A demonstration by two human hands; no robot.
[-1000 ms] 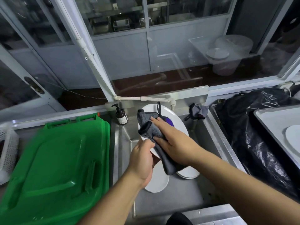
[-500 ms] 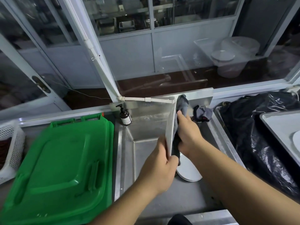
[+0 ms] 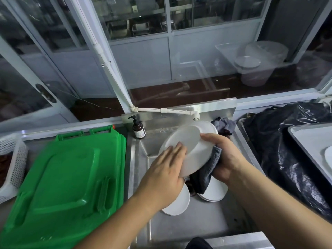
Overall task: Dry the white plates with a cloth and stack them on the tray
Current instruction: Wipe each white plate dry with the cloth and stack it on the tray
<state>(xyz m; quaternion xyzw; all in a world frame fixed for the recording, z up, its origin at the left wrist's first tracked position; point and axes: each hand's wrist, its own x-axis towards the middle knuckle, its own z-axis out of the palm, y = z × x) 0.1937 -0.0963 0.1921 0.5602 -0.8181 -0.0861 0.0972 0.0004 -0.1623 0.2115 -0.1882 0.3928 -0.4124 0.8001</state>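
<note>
over the steel sink (image 3: 206, 225), a round white plate (image 3: 190, 150) is held tilted, underside up, its flat foot ring facing the camera. smooth, matte, shallow.

left hand (image 3: 165, 169) lies flat on the plate's lower left, fingers together and stretched toward the centre, palm pressed to the rim. it steadies rather than clenches. forearm comes in from bottom centre.

right hand (image 3: 222, 157) cups the plate's right edge, thumb on top of the underside, fingers curled beneath around a dark grey cloth (image 3: 206, 171). cloth is fleecy, thick, bunched; it hangs below the plate. whether it touches the plate's hidden face, cannot tell.

two more white plates (image 3: 179, 203) lie in the basin under the hands, partly hidden.

left of the sink: a glossy green plastic lid (image 3: 66, 182), ribbed, blurred. brown pump bottle (image 3: 138, 129) at the sink's back corner. second grey rag (image 3: 225, 124) behind the plate.

right: crinkled black plastic bag (image 3: 280, 150), then a pale tray (image 3: 312, 141) at the frame edge with a white plate's edge showing on it.
</note>
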